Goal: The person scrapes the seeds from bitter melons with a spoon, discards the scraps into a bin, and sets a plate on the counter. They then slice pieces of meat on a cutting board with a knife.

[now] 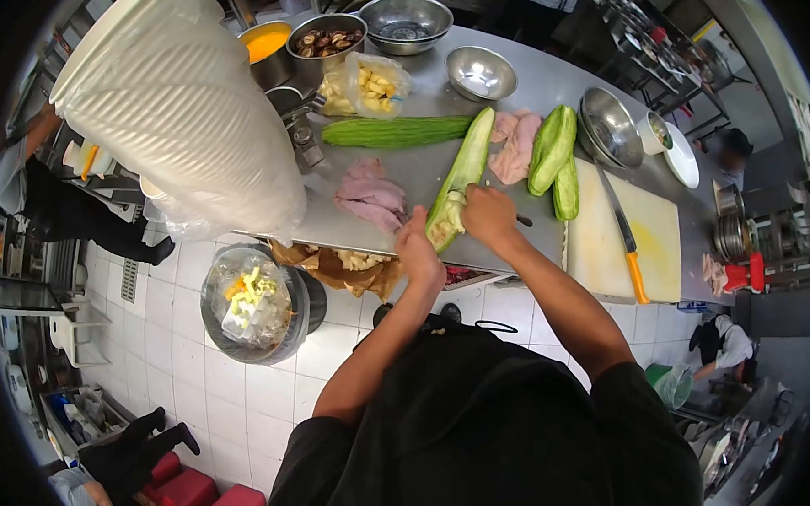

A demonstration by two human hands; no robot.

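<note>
A halved pale green gourd [470, 162] lies lengthwise at the front of the steel table, its cut side up. At its near end is my left hand [415, 243], fingers closed round the tip. My right hand [489, 214] is closed on a tool at the gourd's right edge; a dark handle end sticks out on its right, and the rest is hidden. Pale pulp is bunched between the hands. Behind lies a whole green gourd [399, 131]. Pink cloths [372, 195] rest to the left, and more green gourd pieces [552, 151] lie to the right.
An orange-handled knife [638, 277] lies on the white cutting board [596, 234]. Steel bowls [481, 73] and pots stand behind. A tall wrapped stack [178, 118] rises at the left. Below it is a waste bin [254, 343]. Other people work at both sides.
</note>
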